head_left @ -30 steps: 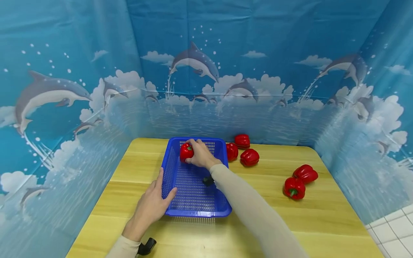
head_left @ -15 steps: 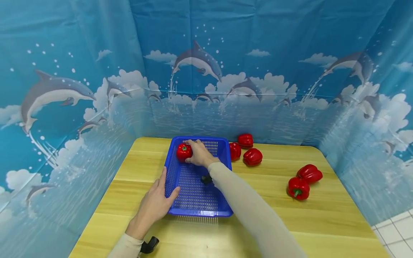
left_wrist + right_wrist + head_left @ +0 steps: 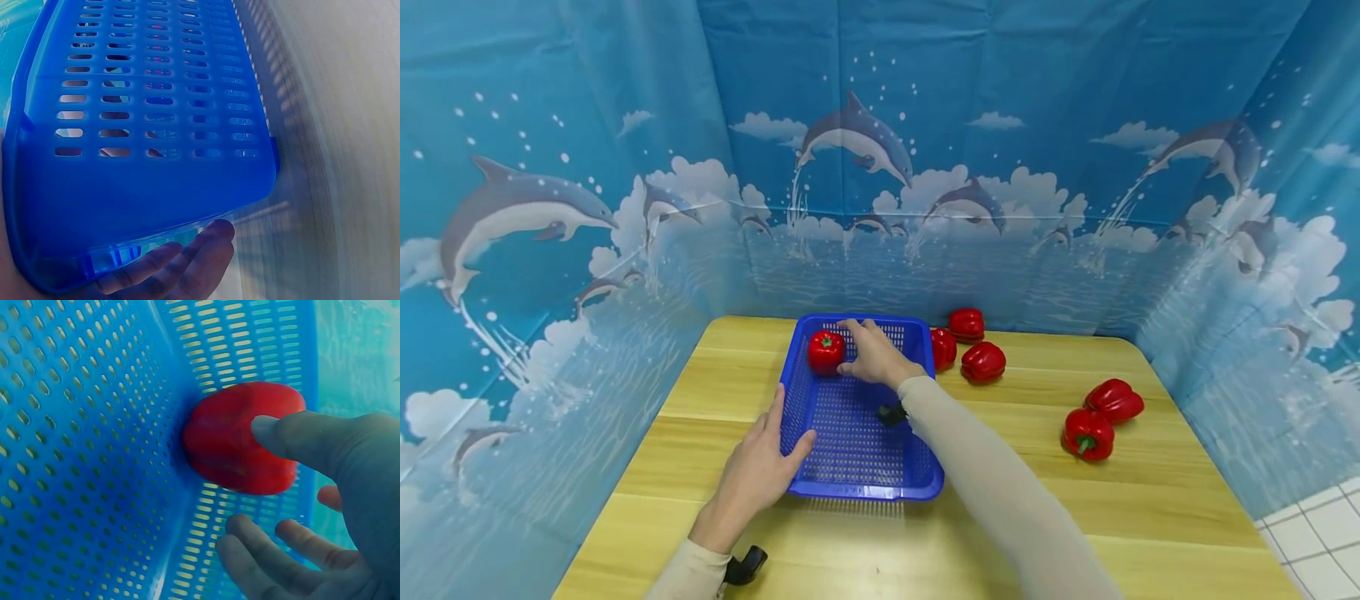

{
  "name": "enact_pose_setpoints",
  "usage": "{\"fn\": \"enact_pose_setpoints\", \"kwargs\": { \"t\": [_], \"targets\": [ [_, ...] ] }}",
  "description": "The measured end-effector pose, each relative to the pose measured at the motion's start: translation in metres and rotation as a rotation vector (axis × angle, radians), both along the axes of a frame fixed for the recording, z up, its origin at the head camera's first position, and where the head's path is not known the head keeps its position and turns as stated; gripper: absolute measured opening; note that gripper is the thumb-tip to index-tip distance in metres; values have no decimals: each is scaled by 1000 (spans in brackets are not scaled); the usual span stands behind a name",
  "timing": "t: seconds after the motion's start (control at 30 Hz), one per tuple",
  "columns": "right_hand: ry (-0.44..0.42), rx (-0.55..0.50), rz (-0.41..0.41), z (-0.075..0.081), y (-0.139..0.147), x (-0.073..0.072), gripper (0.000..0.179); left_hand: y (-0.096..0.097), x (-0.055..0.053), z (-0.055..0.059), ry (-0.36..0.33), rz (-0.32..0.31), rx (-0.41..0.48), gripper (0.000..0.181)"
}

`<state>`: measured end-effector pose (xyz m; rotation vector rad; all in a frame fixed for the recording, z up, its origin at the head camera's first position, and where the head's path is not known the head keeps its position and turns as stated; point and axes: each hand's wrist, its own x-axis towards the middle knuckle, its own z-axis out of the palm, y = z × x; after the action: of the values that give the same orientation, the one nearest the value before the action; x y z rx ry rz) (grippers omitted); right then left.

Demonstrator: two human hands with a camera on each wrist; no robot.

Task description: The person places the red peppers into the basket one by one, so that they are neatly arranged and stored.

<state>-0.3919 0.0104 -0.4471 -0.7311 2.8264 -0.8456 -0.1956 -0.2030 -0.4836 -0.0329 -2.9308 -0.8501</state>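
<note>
On my head feed, a blue curtain [image 3: 992, 50] hangs behind the far edge of the yellowish wood-grain worktop [image 3: 1165, 517] and along both sides. I see leaping dolphins [image 3: 527, 208] and white clouds printed on it. Past the right edge, I make out white tiles [image 3: 1326, 529].

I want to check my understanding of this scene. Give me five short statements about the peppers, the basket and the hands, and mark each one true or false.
1. One red pepper is in the blue basket. True.
2. The basket lies upside down. False: its open side faces up.
3. Five more red peppers lie on the table. True.
4. The left hand is at the basket's left side. True.
5. The right hand is outside the basket. False: it is inside, close to the pepper there.
</note>
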Motion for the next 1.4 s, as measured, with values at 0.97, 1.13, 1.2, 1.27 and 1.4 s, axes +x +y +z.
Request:
{"fn": "enact_pose_setpoints", "kwargs": {
  "t": [0.97,1.13,1.2,1.27,1.4],
  "targets": [
    [94,-83,-13,30,89,21,64,1,-3,-1,-28,3,36,103],
    [102,-107,-45,27,113,20,61,3,-3,-2,-41,8,40,102],
    [118,-108,-61,24,125,19,59,4,-4,-1,-40,5,39,102],
    [138,-106,-78,20,138,19,57,5,-4,-2,-41,2,38,102],
    [164,-111,-115,11,165,18,55,6,-6,-2,-43,-1,39,102]
  ]
}}
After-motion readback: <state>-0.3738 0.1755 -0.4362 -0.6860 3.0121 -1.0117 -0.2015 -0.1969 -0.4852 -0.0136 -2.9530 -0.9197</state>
